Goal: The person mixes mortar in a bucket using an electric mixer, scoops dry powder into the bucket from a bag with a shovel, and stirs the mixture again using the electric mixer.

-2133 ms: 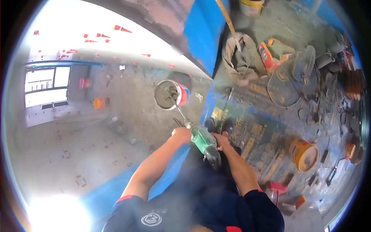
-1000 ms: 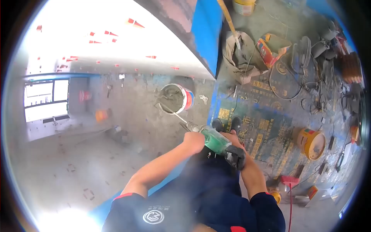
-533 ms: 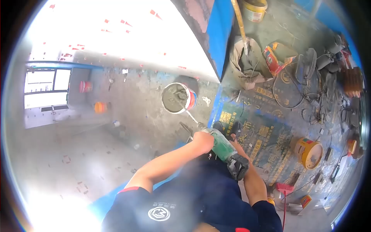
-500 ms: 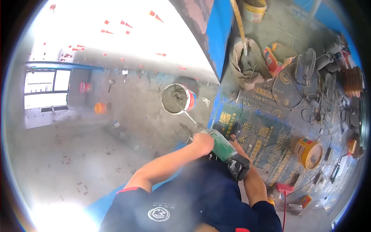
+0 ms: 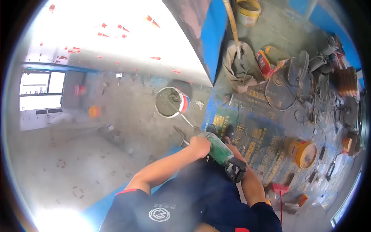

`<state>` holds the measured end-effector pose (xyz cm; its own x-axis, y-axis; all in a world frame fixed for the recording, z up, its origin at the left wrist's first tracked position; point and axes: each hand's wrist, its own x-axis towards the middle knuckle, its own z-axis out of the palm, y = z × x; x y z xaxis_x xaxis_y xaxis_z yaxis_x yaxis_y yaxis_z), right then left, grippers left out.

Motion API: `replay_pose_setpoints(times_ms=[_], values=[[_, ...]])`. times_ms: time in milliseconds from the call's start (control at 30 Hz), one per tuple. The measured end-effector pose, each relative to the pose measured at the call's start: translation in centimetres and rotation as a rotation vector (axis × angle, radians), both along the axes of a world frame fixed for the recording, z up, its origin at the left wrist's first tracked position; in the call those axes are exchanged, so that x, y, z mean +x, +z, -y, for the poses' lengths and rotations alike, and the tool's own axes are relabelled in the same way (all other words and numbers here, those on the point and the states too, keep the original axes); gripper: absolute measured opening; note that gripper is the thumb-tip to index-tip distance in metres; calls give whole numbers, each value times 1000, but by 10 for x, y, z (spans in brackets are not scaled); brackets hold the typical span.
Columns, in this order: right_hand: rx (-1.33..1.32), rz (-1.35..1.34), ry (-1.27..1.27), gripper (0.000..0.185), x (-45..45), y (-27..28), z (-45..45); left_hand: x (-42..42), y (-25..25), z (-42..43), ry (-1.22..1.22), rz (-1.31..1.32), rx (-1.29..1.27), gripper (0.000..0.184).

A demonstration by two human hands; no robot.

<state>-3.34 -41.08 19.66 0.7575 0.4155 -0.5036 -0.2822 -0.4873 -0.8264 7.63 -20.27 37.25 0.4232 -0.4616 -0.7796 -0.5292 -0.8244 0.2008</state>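
Both arms reach forward around a green power mixer [image 5: 219, 149] with a black rear end. My left hand [image 5: 200, 147] is wrapped round its front part. On the far side of the tool is my right hand [image 5: 228, 144], mostly hidden behind the green body, so its fingers do not show. From the tool a thin metal shaft [image 5: 186, 119] runs down into a white bucket [image 5: 185, 103] with red and blue marks. Grey wet mix [image 5: 167, 103] fills much of the bucket, and the shaft's lower end is hidden in it.
An open paper sack [image 5: 251, 79] with a long-handled tool [image 5: 232, 23] stands at the upper right, beside a red and yellow bag [image 5: 264, 63]. Further right lie cables and clutter. A yellow bucket [image 5: 302, 154] and a red broom [image 5: 280, 188] are at the lower right.
Over these two seconds the tool's rear end has swung to the right and the shaft has shifted in the mix. Both hands have stayed at the tool. The whole view has shifted slightly.
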Motion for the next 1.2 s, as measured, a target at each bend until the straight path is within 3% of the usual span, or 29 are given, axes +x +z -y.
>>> replay_pose_setpoints(times_ms=[133, 200, 300, 367, 433, 667, 733, 800, 933, 1067, 1167, 1200], values=[[134, 4, -25, 21, 16, 36, 17, 4, 12, 15, -2, 60, 9, 14], [255, -305, -273, 22, 11, 51, 26, 23, 11, 19, 25, -20, 54, 18], [189, -221, -211, 17, 10, 7, 37, 36, -32, 17, 40, -43, 88, 25], [174, -192, -218, 16, 14, 15, 64, 41, -18, 34, 12, -46, 65, 25], [303, -210, -309, 19, 28, 90, 101, 44, -6, 57, -36, -11, -9, 23], [132, -77, -314, 30, 2, 104, 254, 55, 55, 230, -215, -88, -95, 23], [266, -349, -602, 29, -18, 107, 292, 58, 68, 284, -330, -83, -136, 23], [296, -291, -762, 37, -27, 133, 329, 64, 93, 338, -375, -111, -192, 22], [272, -92, -754, 51, -35, 143, 403, 72, 110, 416, -501, -80, -249, 22], [137, 39, -714, 41, -13, 161, 445, 101, 141, 477, -587, -73, -285, 18], [213, 93, -907, 29, 6, 136, 452, 137, 156, 508, -721, 23, -419, 18], [249, 21, -919, 28, 27, 157, 453, 152, 160, 518, -711, 36, -422, 18]])
